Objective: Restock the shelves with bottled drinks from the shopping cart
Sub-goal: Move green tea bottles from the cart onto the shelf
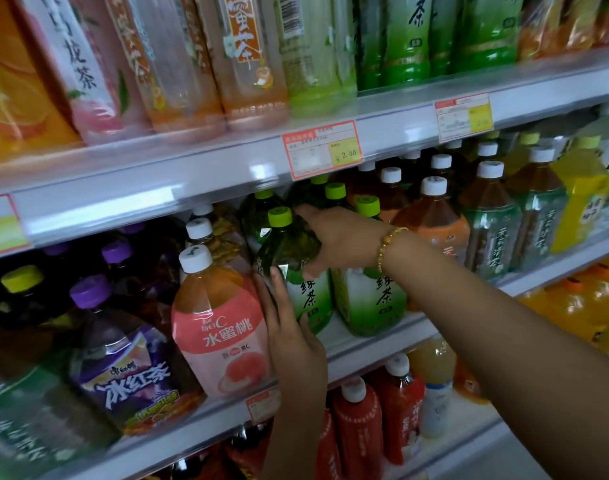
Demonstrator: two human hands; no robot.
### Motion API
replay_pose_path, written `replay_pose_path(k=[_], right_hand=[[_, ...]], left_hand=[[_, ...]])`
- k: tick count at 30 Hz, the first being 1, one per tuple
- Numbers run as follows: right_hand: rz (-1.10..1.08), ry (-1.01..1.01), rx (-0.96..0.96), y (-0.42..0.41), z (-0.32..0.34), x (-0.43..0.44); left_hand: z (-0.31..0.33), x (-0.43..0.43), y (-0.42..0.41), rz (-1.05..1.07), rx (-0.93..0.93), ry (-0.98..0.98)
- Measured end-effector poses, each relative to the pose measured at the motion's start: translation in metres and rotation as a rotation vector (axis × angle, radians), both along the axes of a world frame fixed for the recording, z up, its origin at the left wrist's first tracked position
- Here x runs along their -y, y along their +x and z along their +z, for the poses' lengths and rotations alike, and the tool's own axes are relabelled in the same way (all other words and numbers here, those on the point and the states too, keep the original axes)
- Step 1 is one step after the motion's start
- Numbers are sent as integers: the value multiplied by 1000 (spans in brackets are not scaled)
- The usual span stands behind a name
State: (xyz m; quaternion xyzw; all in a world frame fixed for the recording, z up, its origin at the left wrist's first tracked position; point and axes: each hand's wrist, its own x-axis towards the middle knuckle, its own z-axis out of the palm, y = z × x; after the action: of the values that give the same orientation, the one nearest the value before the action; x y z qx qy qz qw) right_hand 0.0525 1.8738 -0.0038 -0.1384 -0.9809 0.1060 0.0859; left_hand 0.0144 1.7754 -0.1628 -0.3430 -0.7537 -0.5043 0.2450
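Right hand (pixel 334 237) is curled round the bottle (pixel 289 249) at its dark green shoulder (lime cap, white-green label); left hand (pixel 292 327) is pressed straight-fingered against its side.

The top-shelf bottles (pixel 247 64) are cut off by the upper edge of the frame, so their caps are out of sight. The small print on the price tag (pixel 322 150) is too blurred to read. The right hand (pixel 334 237) covers part of the green tea bottle (pixel 285 247) at its shoulder, and the left hand (pixel 292 327) hides its lower left side. The bottles at lower left (pixel 36 427) are smeared. The red bottles (pixel 360 427) run off the bottom edge.
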Motion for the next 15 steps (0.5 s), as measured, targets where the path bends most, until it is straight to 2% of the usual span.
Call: replay_pose_path(k=[2,9,12,15], right_hand=[[-6,53,124,-5,1,-4],[-54,153,109,-23,-11,-2],[-103,196,45,-27,-19,1],[-124,215,-17,-27,-23,5]], left_hand=[[2,-2,-1,-1,16,16],[10,-9,3,-68,224,225],[11,-12,-1,-38,175,185],[10,-9,-3,-17,149,59]])
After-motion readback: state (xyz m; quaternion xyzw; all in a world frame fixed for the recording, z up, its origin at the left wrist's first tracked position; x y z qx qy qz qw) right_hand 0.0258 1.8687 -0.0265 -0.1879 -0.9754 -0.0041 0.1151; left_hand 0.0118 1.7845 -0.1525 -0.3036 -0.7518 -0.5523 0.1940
